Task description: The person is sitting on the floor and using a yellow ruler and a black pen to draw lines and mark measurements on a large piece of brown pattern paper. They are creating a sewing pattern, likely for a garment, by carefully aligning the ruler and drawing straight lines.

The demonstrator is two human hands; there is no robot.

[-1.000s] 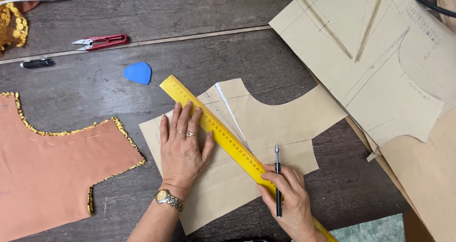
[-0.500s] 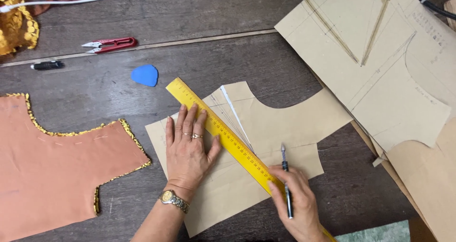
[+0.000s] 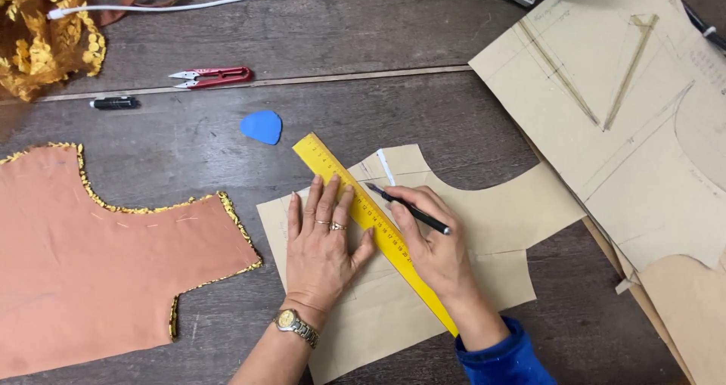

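Right hand (image 3: 435, 249) has moved up the yellow ruler (image 3: 370, 218), fingers gripping a black pen (image 3: 408, 209) at its edge; left hand (image 3: 321, 245) lies flat, fingers spread, on the paper pattern (image 3: 484, 218); bare table (image 3: 423, 105) beyond.

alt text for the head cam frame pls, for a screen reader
Two hands draw on a tan paper pattern piece: the left hand lies flat beside a yellow ruler while the right hand holds a black pen along its edge. On the dark wooden table lie salmon fabric with gold trim, blue chalk and red thread snips.
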